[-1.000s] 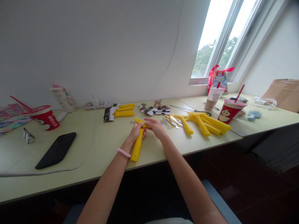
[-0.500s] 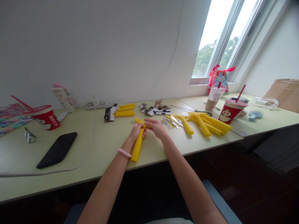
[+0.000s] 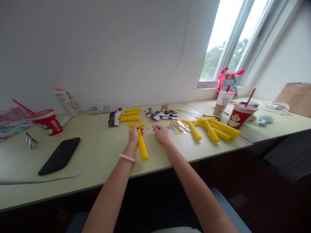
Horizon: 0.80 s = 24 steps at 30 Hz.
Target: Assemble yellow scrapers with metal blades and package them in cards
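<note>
My left hand (image 3: 133, 134) is wrapped around the neck of a yellow T-shaped scraper (image 3: 143, 145), just below its crosspiece. The scraper's handle slants down toward the front edge of the table. To the right, apart from it, my right hand (image 3: 161, 133) is low over the table with its fingers curled together. A thin dark sliver shows at its fingertips, too small to name. A few tiny metal pieces (image 3: 148, 128) lie between the hands. Beyond my right hand are flat metal blades (image 3: 174, 127) in a loose pile, and several more yellow scrapers (image 3: 209, 128).
Packaged yellow handles (image 3: 130, 118) and torn cardboard packaging (image 3: 157, 115) lie toward the wall. A screwdriver (image 3: 209, 117) is behind the scrapers. Red cups (image 3: 239, 118) with straws stand at both sides. On the left are a black phone (image 3: 59, 156) and a white cable (image 3: 90, 158).
My hands have parted. My right hand has left the scraper and come down to the table on the right. My left hand has shifted slightly left, and the scraper has turned in it.
</note>
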Each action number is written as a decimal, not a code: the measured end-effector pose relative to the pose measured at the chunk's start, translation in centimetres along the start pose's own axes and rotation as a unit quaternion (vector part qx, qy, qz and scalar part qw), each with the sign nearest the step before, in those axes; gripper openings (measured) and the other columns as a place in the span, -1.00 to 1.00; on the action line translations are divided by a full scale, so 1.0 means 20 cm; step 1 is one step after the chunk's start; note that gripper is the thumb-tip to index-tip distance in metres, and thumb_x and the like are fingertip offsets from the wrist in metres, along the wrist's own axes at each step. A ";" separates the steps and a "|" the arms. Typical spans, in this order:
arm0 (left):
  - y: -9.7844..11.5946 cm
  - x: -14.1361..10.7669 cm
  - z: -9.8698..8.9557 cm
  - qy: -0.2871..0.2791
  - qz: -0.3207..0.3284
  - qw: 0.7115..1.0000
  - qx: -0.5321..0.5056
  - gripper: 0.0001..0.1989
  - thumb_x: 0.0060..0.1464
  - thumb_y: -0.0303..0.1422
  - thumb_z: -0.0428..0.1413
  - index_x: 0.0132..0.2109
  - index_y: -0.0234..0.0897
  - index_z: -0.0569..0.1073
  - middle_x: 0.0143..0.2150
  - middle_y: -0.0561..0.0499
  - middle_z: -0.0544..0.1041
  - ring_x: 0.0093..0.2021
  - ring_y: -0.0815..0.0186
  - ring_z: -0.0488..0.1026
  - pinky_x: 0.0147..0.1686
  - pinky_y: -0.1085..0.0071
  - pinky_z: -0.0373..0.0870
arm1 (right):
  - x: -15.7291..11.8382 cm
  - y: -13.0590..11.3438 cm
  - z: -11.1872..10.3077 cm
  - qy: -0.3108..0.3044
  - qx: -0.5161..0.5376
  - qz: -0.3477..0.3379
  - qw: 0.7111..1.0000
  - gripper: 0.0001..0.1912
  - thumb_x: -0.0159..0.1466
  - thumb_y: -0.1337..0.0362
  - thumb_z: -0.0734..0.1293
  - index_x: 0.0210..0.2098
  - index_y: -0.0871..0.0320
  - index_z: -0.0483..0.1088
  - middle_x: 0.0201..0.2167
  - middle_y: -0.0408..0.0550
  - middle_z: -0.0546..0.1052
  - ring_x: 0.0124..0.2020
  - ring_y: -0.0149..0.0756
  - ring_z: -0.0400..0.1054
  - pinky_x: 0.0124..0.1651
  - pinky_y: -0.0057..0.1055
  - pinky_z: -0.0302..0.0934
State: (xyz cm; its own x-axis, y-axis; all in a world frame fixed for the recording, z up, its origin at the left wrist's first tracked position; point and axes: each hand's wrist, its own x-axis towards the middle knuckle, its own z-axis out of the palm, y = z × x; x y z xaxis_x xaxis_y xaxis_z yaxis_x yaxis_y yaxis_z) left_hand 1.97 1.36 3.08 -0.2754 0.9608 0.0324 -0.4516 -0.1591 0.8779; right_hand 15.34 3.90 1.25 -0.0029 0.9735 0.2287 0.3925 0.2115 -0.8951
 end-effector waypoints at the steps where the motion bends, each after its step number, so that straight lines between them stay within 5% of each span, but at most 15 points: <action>1: 0.01 0.00 -0.01 0.034 0.015 0.999 -0.013 -0.90 -0.07 -0.40 -0.03 -0.47 -0.29 0.16 -0.66 0.11 0.30 -0.73 0.51 0.22 -0.75 0.60 0.09 | 0.00 0.01 0.02 -0.003 -0.064 -0.032 0.997 -0.77 0.14 0.31 0.20 -0.32 0.18 0.47 -0.35 -0.02 0.52 -0.32 -0.32 0.33 -0.25 -0.43 0.16; 5: 0.02 0.02 -0.03 0.112 0.040 0.992 -0.034 -0.90 -0.08 -0.41 -0.04 -0.45 -0.25 0.13 -0.68 0.15 0.28 -0.74 0.49 0.21 -0.75 0.58 0.09 | 0.00 0.01 0.08 -0.034 -0.204 -0.095 0.974 -0.77 0.15 0.34 0.19 -0.26 0.14 0.45 -0.34 -0.03 0.51 -0.29 -0.30 0.33 -0.26 -0.44 0.12; 11: 0.00 0.01 -0.03 0.096 -0.001 0.995 0.016 -0.93 -0.06 -0.41 -0.05 -0.45 -0.28 0.19 -0.66 0.11 0.32 -0.73 0.48 0.23 -0.72 0.56 0.13 | 0.07 0.03 0.12 0.008 -0.243 -0.087 0.966 -0.65 0.17 0.45 0.11 -0.11 0.20 0.38 -0.16 0.07 0.45 -0.17 -0.28 0.31 -0.13 -0.44 0.10; 17: -0.01 0.02 -0.03 0.085 -0.001 0.995 0.046 -0.93 -0.05 -0.39 -0.07 -0.45 -0.28 0.20 -0.67 0.08 0.33 -0.74 0.46 0.24 -0.72 0.53 0.15 | 0.11 0.03 0.13 -0.018 -0.293 -0.116 0.949 -0.68 0.24 0.31 0.11 -0.10 0.13 0.38 -0.18 0.04 0.40 -0.22 -0.27 0.30 -0.21 -0.42 0.11; 24: -0.01 0.01 -0.03 0.095 0.025 0.994 0.041 -0.92 -0.05 -0.37 -0.06 -0.45 -0.28 0.20 -0.67 0.11 0.31 -0.74 0.46 0.24 -0.73 0.54 0.14 | 0.17 0.02 0.17 -0.006 -0.342 -0.188 0.921 -0.73 0.21 0.30 0.16 -0.29 0.17 0.49 -0.25 0.06 0.38 -0.13 -0.22 0.19 -0.10 -0.41 0.07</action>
State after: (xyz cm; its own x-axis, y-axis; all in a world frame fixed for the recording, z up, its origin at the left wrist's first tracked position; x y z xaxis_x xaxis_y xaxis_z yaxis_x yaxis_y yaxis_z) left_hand 1.51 1.46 2.69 -0.4550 0.8905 -0.0076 -0.3648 -0.1786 0.9138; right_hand 12.30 7.64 0.24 -0.2653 0.8439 0.4663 0.8490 0.4337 -0.3019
